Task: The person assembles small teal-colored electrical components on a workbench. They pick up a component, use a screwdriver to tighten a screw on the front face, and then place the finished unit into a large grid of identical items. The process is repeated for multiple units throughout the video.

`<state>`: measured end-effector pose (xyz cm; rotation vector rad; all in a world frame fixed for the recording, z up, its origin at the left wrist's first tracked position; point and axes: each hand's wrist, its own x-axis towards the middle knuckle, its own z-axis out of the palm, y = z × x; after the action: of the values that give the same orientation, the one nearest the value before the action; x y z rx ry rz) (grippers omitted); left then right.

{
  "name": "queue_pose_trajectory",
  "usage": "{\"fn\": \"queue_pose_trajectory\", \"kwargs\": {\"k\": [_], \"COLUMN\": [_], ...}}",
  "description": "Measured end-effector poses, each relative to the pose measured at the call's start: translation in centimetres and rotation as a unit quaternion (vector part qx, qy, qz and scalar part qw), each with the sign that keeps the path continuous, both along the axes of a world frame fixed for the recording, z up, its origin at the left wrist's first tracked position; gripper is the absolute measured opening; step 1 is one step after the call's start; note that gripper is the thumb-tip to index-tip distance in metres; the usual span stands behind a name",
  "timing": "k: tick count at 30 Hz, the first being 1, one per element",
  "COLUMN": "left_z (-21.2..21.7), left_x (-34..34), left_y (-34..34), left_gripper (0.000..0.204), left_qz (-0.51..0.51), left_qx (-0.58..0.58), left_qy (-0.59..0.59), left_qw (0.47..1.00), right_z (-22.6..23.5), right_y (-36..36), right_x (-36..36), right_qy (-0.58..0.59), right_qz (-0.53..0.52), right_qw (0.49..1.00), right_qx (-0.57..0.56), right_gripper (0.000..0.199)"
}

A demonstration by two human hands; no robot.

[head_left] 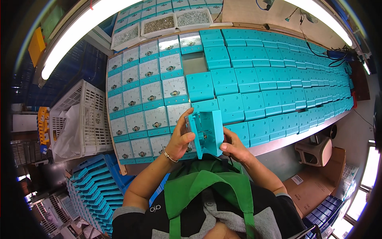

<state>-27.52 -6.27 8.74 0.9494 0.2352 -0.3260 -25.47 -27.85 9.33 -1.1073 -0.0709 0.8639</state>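
My left hand (182,138) is closed on the thin turquoise front half of a panel meter (196,137), with thumb and fingers at its outer edge. My right hand (235,148) grips a deeper turquoise box-shaped cover (215,131) by its lower right side. The two parts stand on edge, close together above the table's front edge, and form a narrow V; inner parts show in the gap. Whether they touch at the lower end I cannot tell. Left of my hands lie rows of meters with white dial faces (154,117); to the right, rows of turquoise covers (230,107).
White trays of small metal parts (159,26) stand at the table's back left. A white plastic crate (85,119) is on the left, above stacked turquoise parts (93,195). To the right are a beige stool (318,153) and a cardboard box (314,189). Cables (338,55) lie at the far right.
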Motion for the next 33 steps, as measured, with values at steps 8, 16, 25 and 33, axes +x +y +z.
{"fn": "queue_pose_trajectory", "kwargs": {"k": [8,16,25,33], "left_z": [1.0,1.1,-2.3,-2.9], "left_x": [-0.2,0.0,0.4,-0.6], "left_y": [0.2,0.3,0.4,2.7], "left_gripper": [0.107,0.106,0.116,0.068], "left_qz": [0.001,-0.015,-0.066,-0.030], "left_qx": [0.029,0.005,0.199,0.184], "left_qy": [-0.015,0.000,-0.147,-0.121], "left_qw": [0.999,1.000,0.967,0.975], "right_z": [-0.3,0.1,-2.0,-1.7], "right_y": [0.1,0.5,2.0,-0.5], "right_x": [0.0,0.4,-0.4,4.2], "right_qy": [0.024,0.007,-0.314,-0.124], "right_qz": [0.014,0.034,0.005,0.042], "right_qw": [1.000,0.999,0.930,0.976], "right_qx": [0.008,0.018,-0.190,-0.176], "right_gripper": [0.097,0.095,0.104,0.065]}}
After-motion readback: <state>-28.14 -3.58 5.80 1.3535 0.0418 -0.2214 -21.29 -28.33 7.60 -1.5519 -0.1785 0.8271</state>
